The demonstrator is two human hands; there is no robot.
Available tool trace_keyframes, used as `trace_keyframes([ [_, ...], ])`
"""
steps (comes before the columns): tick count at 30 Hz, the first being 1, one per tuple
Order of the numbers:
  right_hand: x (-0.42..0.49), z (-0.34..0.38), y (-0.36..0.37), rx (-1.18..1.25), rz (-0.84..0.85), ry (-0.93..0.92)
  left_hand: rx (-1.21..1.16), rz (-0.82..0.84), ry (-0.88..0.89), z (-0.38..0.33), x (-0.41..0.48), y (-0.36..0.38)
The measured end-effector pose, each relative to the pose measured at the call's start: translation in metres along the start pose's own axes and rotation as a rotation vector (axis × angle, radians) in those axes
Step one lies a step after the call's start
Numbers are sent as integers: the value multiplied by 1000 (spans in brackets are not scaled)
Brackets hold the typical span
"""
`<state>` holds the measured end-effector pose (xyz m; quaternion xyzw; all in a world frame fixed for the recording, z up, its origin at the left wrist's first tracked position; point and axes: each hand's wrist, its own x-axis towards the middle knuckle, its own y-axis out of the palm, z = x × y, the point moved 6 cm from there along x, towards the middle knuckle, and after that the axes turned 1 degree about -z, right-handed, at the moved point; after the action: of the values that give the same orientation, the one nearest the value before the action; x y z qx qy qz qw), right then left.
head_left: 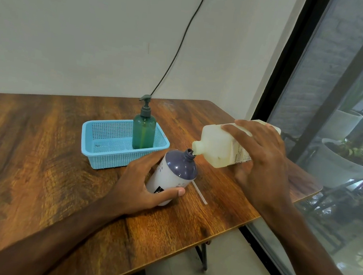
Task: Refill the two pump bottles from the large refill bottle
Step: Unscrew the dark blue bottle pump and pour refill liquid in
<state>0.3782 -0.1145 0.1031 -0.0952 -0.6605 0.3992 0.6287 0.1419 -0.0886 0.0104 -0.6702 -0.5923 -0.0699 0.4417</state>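
My left hand [146, 187] grips a white pump bottle with a purple shoulder [173, 173], tilted toward the right with its neck open and no pump on it. My right hand [261, 159] holds the large pale refill bottle [220, 146] tipped on its side, its open mouth touching the purple bottle's neck. A green pump bottle [143, 131] with its grey pump fitted stands upright in the blue basket [98, 148]. A thin white dip tube [199, 193] lies on the table behind the purple bottle; whatever it joins is hidden.
The wooden table [39, 156] ends close on the right, beside a dark-framed window [292, 93] with potted plants outside. A black cable [181, 41] hangs down the wall behind the basket.
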Motion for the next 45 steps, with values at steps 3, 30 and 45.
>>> trace_keyframes([
  [3,0,0,0,1,3,5,2,-5,2,-1,1,0],
  [30,5,5,-4,2,14,-16,-10,-4,7,-1,0,0],
  [45,6,7,-5,-5,6,-25,-17,-4,17,-3,1,-1],
])
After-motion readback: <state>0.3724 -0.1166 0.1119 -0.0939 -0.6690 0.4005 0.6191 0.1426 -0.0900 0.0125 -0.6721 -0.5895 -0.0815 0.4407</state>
